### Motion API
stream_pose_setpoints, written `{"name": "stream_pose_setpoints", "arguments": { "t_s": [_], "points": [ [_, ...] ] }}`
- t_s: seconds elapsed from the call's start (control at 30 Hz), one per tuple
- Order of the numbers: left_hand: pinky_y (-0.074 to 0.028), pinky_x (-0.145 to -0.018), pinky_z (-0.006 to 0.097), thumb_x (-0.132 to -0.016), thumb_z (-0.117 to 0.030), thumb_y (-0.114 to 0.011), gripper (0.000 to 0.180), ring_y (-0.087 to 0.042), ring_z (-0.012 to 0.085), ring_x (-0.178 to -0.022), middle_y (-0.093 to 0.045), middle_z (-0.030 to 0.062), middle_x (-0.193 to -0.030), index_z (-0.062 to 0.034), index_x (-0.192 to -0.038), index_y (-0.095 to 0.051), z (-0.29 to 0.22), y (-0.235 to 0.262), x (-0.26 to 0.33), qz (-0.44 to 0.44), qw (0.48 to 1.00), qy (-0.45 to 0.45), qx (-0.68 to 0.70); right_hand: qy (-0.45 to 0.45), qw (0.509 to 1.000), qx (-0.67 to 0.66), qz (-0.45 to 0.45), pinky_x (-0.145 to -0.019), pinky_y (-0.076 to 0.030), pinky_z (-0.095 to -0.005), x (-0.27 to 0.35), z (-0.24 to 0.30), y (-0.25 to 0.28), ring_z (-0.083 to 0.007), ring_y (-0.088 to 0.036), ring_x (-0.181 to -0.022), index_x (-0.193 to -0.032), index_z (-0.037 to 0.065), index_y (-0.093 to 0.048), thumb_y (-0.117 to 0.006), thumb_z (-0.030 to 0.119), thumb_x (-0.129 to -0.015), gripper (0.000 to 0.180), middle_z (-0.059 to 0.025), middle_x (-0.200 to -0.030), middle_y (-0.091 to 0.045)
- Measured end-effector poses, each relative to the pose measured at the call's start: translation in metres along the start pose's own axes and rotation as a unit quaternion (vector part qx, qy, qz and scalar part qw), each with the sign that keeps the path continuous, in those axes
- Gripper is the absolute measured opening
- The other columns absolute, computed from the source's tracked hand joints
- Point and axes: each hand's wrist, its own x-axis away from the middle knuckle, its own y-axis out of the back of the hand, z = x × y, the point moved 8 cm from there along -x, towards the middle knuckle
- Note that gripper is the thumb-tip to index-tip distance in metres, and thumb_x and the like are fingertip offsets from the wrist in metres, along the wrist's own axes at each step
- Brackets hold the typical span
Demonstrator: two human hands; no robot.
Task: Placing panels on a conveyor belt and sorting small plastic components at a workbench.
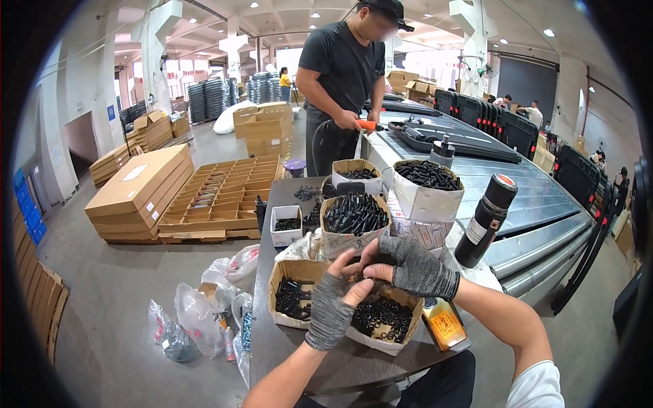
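My left hand and my right hand, both in grey fingerless knit gloves, meet with curled fingertips above a cardboard box of small black rings. Whatever they pinch is small and dark, and I cannot make it out. Left of the rings stands an open box of black cylindrical parts. Just beyond my fingers, a white box heaped with black tube-like pieces stands at the back. Beside my right wrist, a flat bottle of amber liquid rests near the table edge.
More parts boxes and a black bottle stand beyond my right hand. A co-worker holds an orange-and-black power tool at a roller conveyor. Plastic bags lie on the floor left of the dark table.
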Motion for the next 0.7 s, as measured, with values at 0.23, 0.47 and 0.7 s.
{"name": "stream_pose_setpoints", "arguments": {
  "t_s": [0.23,0.47,0.7],
  "points": [
    [-0.051,-0.084,0.028,-0.091,-0.009,-0.063,0.038,-0.062,0.0147,-0.093,-0.066,0.0116,-0.106,-0.0001,-0.127,-0.053,-0.004,0.02,-0.007,0.006,0.993,-0.023,-0.116,0.009,0.999,0.037,0.023,-0.081,-0.051,-0.0296,-0.031,0.002,0.019,-0.0128,-0.062,-0.086,-0.102,0.001,-0.06,-0.064,0.012,-0.089,0.017,-0.0051,-0.091,-0.066],
    [-0.049,-0.081,0.028,-0.093,-0.009,-0.058,0.023,-0.06,0.014,-0.086,-0.065,0.0095,-0.099,0.0008,-0.113,-0.058,-0.049,0.073,-0.02,-0.152,0.966,-0.137,-0.156,0.057,0.987,0.147,0.002,-0.081,-0.051,-0.0348,-0.112,-0.026,0.04,-0.0263,-0.067,-0.086,-0.093,0.0,-0.067,-0.068,0.012,-0.076,0.021,-0.0147,-0.087,-0.069],
    [-0.049,-0.079,0.027,-0.094,-0.01,-0.058,0.02,-0.06,0.0132,-0.085,-0.066,0.0084,-0.095,0.0009,-0.11,-0.06,-0.056,0.086,-0.02,-0.173,0.961,-0.144,-0.164,-0.043,0.986,0.142,0.082,-0.074,-0.053,-0.0364,-0.128,-0.067,0.014,-0.0296,-0.068,-0.078,-0.087,0.003,-0.072,-0.065,0.017,-0.075,0.02,-0.0167,-0.083,-0.071]
  ]
}}
